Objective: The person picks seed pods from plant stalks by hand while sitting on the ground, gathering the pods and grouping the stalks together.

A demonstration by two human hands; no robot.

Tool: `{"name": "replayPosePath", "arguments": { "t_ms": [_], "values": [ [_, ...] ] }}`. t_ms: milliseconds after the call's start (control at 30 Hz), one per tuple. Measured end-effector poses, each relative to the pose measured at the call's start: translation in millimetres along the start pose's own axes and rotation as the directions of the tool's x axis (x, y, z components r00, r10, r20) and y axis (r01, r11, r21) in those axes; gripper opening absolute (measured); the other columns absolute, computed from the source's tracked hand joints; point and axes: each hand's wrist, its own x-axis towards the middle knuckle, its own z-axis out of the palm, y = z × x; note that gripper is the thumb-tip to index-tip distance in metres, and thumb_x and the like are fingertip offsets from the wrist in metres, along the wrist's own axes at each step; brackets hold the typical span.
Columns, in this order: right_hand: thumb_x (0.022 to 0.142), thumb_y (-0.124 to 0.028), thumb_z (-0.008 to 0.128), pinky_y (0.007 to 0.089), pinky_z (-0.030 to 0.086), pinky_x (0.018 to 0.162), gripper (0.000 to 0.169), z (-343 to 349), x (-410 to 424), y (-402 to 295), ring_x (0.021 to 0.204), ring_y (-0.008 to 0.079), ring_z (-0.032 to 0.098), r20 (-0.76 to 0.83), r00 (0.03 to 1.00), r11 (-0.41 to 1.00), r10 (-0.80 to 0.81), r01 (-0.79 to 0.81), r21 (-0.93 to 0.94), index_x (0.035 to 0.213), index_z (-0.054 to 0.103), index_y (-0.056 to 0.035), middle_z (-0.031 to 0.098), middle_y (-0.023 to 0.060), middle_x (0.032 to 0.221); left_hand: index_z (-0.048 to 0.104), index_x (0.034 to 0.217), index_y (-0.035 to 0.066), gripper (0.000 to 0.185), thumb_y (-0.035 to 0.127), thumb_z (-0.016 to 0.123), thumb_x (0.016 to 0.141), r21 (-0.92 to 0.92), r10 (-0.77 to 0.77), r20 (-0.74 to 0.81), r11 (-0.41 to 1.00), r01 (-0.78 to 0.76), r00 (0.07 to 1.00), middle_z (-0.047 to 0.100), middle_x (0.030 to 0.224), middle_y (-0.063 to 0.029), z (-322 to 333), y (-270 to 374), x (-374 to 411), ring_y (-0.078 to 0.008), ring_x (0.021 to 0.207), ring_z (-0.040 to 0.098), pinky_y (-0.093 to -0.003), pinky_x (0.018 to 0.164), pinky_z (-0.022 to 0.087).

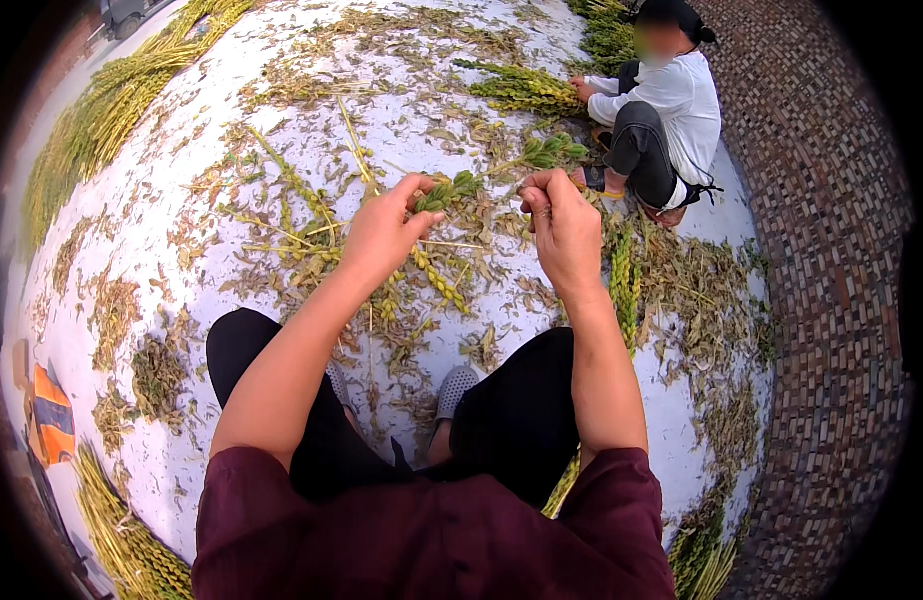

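My left hand (390, 225) grips a green stalk with seed pods (450, 192), likely sesame, between thumb and fingers. The stalk runs right toward a second cluster of green pods (550, 151), just above my right hand (557, 221). My right fingers are curled with thumb against forefinger; whether they pinch something small, I cannot tell. Beneath and left of my hands, yellow-green podded stalks (304, 191) lie crossed on a white sheet (229, 292). More podded stalks (440, 281) rest between my hands and my knees.
At the upper right a person (675, 105) crouches, hands on a bundle of podded stalks (533, 88). A large stalk pile (124, 105) lies at the upper left, another bundle (131, 547) at the lower left. Dry leaves (679, 277) litter the sheet. Brick paving (829, 300) borders the right.
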Motion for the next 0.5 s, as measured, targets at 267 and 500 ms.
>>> {"name": "replayPosePath", "arguments": {
  "t_ms": [267, 500],
  "values": [
    [0.091, -0.018, 0.064, 0.0466, 0.044, 0.094, 0.038, -254.8, -71.2, 148.3, 0.125, 0.0388, 0.044, -0.283, 0.958, -0.026, 0.058, -0.281, -0.959, 0.126, 0.055, -0.0071, 0.046, 0.0133, 0.141, 0.045, 0.123, -0.002, 0.042, 0.020, 0.065, 0.093, -0.584, 0.073, -0.114, 0.802, -0.126, 0.991, 0.064, 0.096, -0.0132, -46.1, 4.0, 25.9, -0.0213, 0.081, 0.071, -0.0294, 0.068, 0.056],
    [0.096, -0.014, 0.056, 0.0324, 0.050, 0.086, 0.028, -127.4, -49.6, 111.1, 0.099, 0.0215, 0.066, 0.084, 0.939, 0.934, 0.333, -0.316, -0.167, 0.121, 0.060, -0.0014, 0.067, 0.0122, 0.109, 0.033, 0.126, 0.000, 0.052, 0.022, 0.066, 0.093, -0.786, 0.006, -0.287, 0.570, -0.239, 0.958, 0.059, 0.100, -0.0148, -57.7, 9.7, 34.3, -0.0291, 0.092, 0.069, -0.0383, 0.082, 0.060]
  ]
}}
